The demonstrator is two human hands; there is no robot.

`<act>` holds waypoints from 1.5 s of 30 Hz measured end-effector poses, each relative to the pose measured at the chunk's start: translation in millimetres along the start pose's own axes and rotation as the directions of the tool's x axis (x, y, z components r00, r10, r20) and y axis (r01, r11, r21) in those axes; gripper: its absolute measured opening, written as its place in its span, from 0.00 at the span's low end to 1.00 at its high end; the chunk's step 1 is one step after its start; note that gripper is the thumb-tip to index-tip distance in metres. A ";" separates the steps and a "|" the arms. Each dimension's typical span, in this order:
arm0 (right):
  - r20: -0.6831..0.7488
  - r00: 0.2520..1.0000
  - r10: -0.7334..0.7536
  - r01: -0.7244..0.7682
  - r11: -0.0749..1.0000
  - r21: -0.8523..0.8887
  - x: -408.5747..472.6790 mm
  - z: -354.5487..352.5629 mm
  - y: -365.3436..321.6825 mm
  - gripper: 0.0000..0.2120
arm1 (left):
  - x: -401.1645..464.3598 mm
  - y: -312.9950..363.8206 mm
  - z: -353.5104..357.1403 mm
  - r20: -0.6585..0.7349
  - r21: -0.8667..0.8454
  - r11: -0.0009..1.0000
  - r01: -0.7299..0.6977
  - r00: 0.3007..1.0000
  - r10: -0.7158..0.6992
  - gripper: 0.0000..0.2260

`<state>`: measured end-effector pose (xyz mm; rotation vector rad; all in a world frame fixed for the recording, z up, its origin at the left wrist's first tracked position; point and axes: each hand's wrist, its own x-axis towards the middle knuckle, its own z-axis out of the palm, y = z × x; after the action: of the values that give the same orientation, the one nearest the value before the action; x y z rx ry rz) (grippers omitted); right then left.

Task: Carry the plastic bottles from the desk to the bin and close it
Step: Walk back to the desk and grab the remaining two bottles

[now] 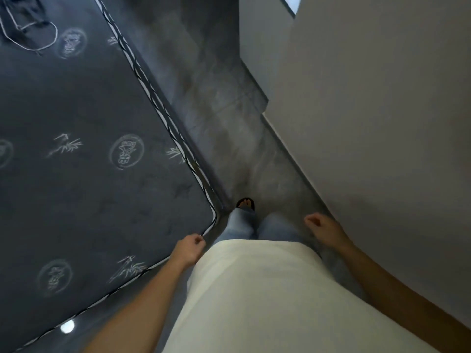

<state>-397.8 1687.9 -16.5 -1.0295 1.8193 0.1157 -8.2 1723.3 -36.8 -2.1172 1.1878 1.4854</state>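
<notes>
Between a dark mattress and a pale wall, no plastic bottles, desk or bin are to be seen, so where the bottles lie relative to the fingers cannot be told. Nothing is held in the left hand, whose fingers are curled loosely together into a soft fist just over the corner of the mattress. The right hand is likewise seen to be without a load, its fingers bent inward and close together, held near the wall. Both bare forearms are extended downward on either side of a cream shirt. Below the shirt, light blue jeans are seen, and one foot in a dark sandal is placed forward on the grey, mottled floor. The mattress is covered in dark fabric printed with pale round emblems and bamboo sprigs, and is edged with striped piping. A thin cord is laid in a loop on its far end, beside a dark, blurred item that cannot be identified.
</notes>
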 end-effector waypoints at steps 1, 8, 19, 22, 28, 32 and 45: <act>0.011 1.000 0.012 -0.012 1.000 -0.014 3.5 -5.3 -3.3 0.10 | 7.1 16.5 -11.7 -0.014 -0.013 1.000 -0.025 1.000 0.025 0.10; 0.067 0.991 0.112 -0.102 0.985 -0.143 38.7 -53.4 -23.3 0.13 | 67.2 131.1 -91.6 -0.090 -0.083 0.983 -0.165 0.983 0.157 0.13; 0.144 0.988 0.058 -0.026 0.976 -0.215 183.5 -156.7 -175.4 0.08 | 130.2 195.6 -184.0 -0.115 -0.092 0.995 -0.044 0.993 0.033 0.13; 0.151 0.988 -0.017 0.050 0.976 -0.214 225.3 -174.2 -246.8 0.09 | 132.3 184.1 -193.5 -0.080 -0.125 0.991 0.049 0.995 -0.059 0.11; 0.152 0.964 -0.217 0.253 0.925 -0.283 300.7 -190.0 -403.5 0.12 | 140.4 159.3 -224.5 -0.019 -0.215 0.954 0.210 0.976 -0.219 0.12; 0.153 0.953 -0.261 0.296 0.909 -0.294 337.3 -191.1 -468.9 0.12 | 156.6 152.6 -254.2 0.035 -0.257 0.929 0.268 0.963 -0.268 0.13; 0.158 0.987 0.000 0.058 0.930 -0.363 395.3 -201.6 -547.6 0.11 | 303.9 256.2 -508.6 -0.122 -0.337 0.939 0.066 0.986 -0.113 0.10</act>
<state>-218.4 1006.6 -36.7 -1.2689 1.6728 0.5213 160.1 1100.2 -35.4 -2.4964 0.9186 1.6129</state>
